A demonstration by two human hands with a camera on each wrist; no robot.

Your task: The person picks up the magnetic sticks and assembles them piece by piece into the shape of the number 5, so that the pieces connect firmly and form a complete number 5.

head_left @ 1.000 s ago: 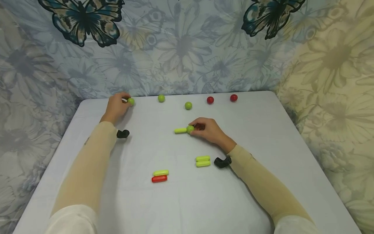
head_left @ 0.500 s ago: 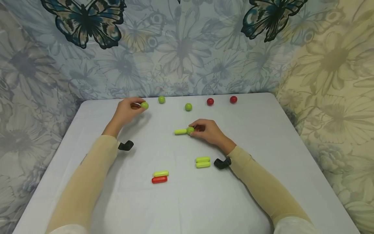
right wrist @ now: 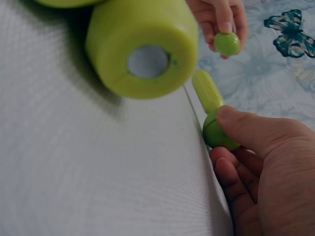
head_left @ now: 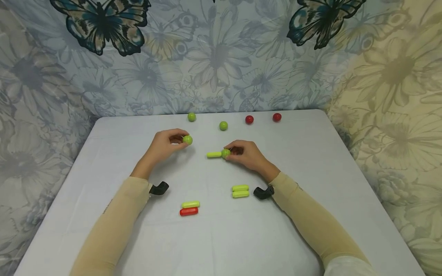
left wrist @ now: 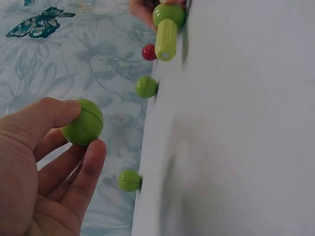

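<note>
Plainly unmarked — left hand [head_left: 165, 145] pinches green ball [head_left: 187, 140].

Long beige sleeves [head_left: 110, 226] reach the wrists, each bearing a black camera [head_left: 159, 188].

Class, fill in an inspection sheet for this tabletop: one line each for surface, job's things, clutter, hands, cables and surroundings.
Surface: pale table, smooth cloth.
Job's things: green ball held above the table; second green ball joined to a green rod lying on the table.
Clutter: two loose green balls, two red balls, paired green rods, a green rod beside a red rod.
Hands: left hand pinches the lifted ball; right hand grips the joined ball.
Cables: nothing seen.
Surroundings: floral butterfly fabric behind and beside.
</note>
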